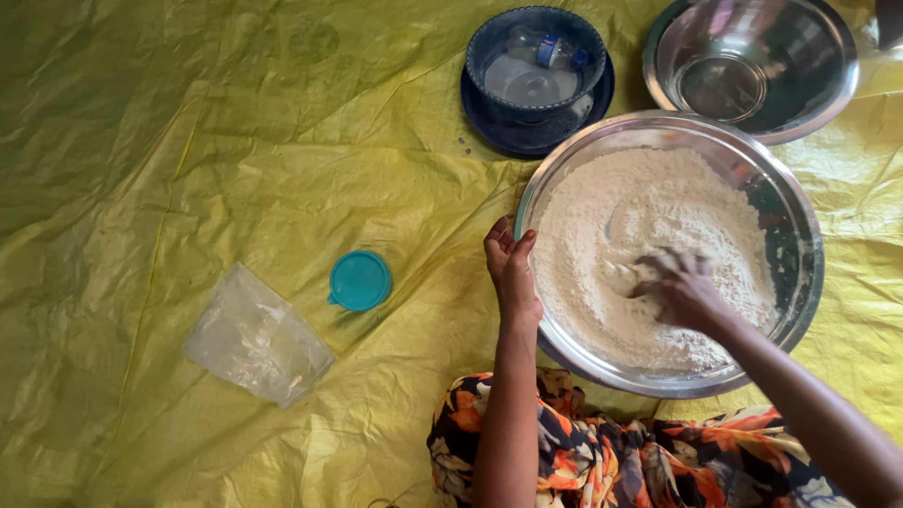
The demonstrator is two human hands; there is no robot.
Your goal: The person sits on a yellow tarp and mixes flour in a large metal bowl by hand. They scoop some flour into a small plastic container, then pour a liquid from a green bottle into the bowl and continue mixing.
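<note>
Mixing under way — right hand (679,287), fingers loosely curled, works flour (649,254) in a steel bowl (800,273) on a yellow sheet (235,169); left hand (511,268) grips the rim — steadiness matters next.

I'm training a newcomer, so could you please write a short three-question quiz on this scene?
1. True or false: the left hand grips the rim of the large steel bowl.
2. Where are the right hand fingers? A) in the flour B) on the teal lid C) in the empty steel bowl
3. What lies inside the blue bowl?

Key: 1 true. 2 A. 3 a clear plastic bottle with a blue cap.
</note>
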